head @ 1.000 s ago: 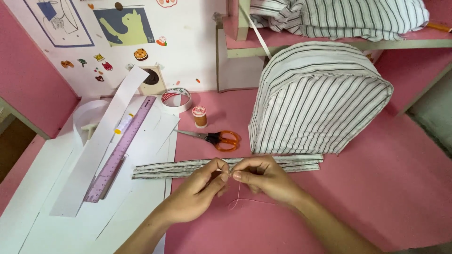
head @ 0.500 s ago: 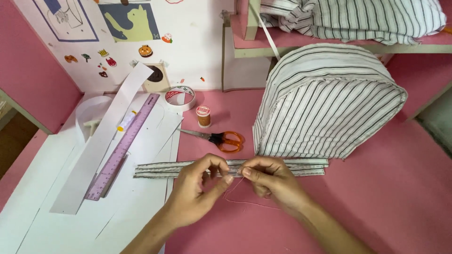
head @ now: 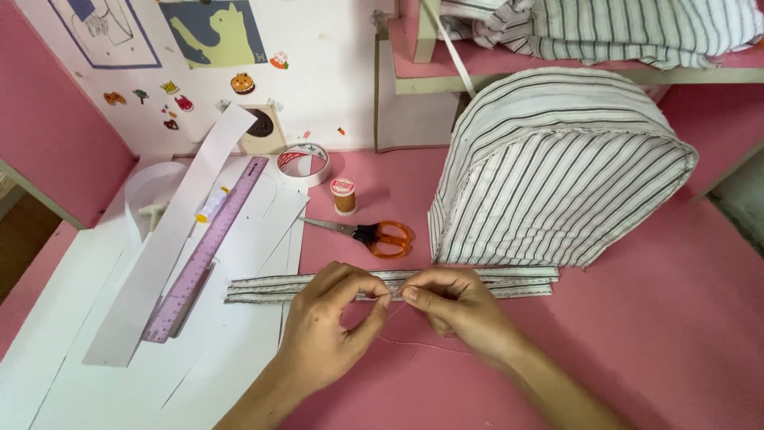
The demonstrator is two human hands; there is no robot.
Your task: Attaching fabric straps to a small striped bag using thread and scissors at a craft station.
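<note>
both palms down over strip (head: 278, 287); left hand (head: 330, 330) and right hand (head: 454, 306) fingertips nearly meet, each pinching thread (head: 395, 305).

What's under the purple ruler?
The ruler lies on white paper sheets, beside a long white strip. Anything directly beneath the ruler is hidden.

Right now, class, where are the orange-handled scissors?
In the head view, the scissors lie on the pink table, just above the striped strip, left of the striped bag.
</note>
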